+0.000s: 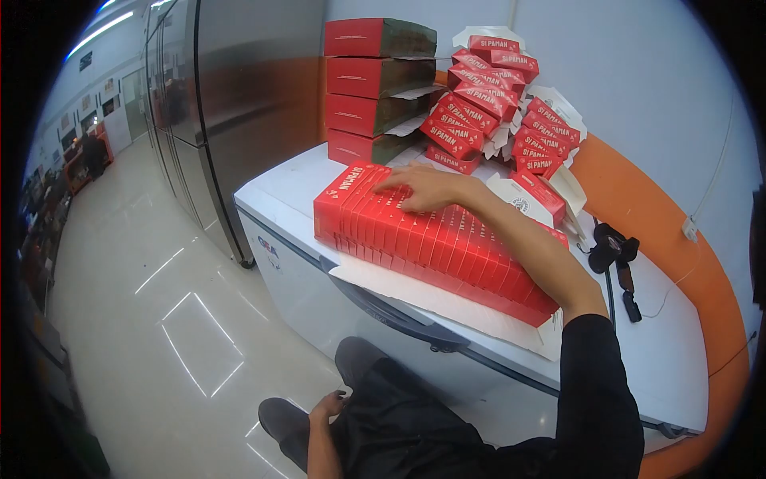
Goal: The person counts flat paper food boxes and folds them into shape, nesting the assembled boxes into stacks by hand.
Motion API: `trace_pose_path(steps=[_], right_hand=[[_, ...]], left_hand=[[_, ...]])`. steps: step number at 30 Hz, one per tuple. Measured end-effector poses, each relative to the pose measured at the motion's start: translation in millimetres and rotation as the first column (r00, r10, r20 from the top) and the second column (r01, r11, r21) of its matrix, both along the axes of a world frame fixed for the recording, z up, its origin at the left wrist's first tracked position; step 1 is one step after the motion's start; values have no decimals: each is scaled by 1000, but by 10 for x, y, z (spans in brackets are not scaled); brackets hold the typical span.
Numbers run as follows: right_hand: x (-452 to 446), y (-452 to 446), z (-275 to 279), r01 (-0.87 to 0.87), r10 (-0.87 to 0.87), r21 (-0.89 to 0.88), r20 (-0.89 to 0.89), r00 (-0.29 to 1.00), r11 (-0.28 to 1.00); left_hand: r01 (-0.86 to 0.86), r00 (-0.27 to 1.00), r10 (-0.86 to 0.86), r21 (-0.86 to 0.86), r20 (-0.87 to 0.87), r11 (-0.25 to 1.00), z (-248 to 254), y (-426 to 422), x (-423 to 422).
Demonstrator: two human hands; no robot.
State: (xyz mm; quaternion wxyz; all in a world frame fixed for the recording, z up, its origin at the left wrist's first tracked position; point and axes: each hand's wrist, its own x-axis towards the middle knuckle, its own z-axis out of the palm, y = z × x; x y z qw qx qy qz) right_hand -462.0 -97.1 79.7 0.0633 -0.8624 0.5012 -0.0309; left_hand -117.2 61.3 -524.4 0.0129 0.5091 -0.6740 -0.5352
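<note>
My right hand (431, 188) lies palm down over a long row of red cartons (415, 239), its fingers apart and resting on their tops. The cartons stand packed side by side, and the end one at the left carries the white words "SI PAMAN". Under the row, a white cardboard sheet (447, 297) sticks out past the freezer's front edge. Down beside my leg, my left hand (327, 407) has loosely curled fingers and no visible object in it; its far side is hidden.
The cartons sit on a white chest freezer (670, 351) with a dark handle (391, 307). Behind them rise stacked large red-and-green boxes (353, 77) and a heap of folded red cartons (479, 96). A black strapped device (613, 249) lies right. A steel refrigerator (239, 104) stands left.
</note>
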Motion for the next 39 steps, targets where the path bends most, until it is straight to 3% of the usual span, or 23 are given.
trace_pose_path(steps=[2, 8, 11, 14, 17, 20, 23, 26, 29, 32, 35, 37, 38, 39], right_hand=[[48, -9, 23, 3, -4, -2, -133, 991, 1000], [-91, -206, -162, -115, 114, -95, -18, 993, 989], [-100, -232, -158, -41, 40, 21, 42, 998, 999], [57, -92, -26, 78, -75, 41, -76, 994, 996], [103, -60, 13, 17, -16, 17, -49, 999, 1000], [168, -101, -24, 7, -5, 6, -186, 983, 1000], [178, -161, -24, 6, 2, 36, -206, 979, 999], [139, -121, -52, -2, -1, -24, -164, 986, 1000], [38, -230, -162, -82, 83, 30, -48, 995, 996], [13, -180, -156, -41, 40, 102, 9, 999, 994], [30, -101, -112, -59, 60, 13, -55, 997, 998], [-23, 5, -16, -34, 26, -36, -211, 977, 999], [-53, 97, 69, -24, 5, -63, -284, 959, 998], [-136, 220, 172, -22, 16, -23, -231, 973, 999]], left_hand=[[-13, 1000, 13, 13, 2, 1000, 60, 14, 11], [-32, 999, 31, 27, 19, 999, 20, 30, 36], [-28, 1000, 28, 64, 0, 998, 61, 38, 48], [-26, 999, 24, 55, 42, 998, 158, 57, 41], [-27, 999, 24, 54, 45, 998, 51, 50, 52], [-13, 999, 11, 51, 50, 999, 77, 42, 67], [-8, 999, 5, 60, 50, 998, 30, 46, 105], [3, 1000, -5, 79, 21, 997, -60, 25, 125], [12, 999, -16, 79, 49, 997, 49, 42, 112], [14, 996, -19, 58, 87, 998, 193, 70, 103], [-16, 995, 12, 34, 101, 999, 311, 92, 82], [10, 986, -12, 16, 168, 1000, 531, 143, 41], [-39, 995, 43, -37, 95, 999, 527, 170, 42], [-90, 996, 92, -89, 19, 992, 528, 177, 43]])
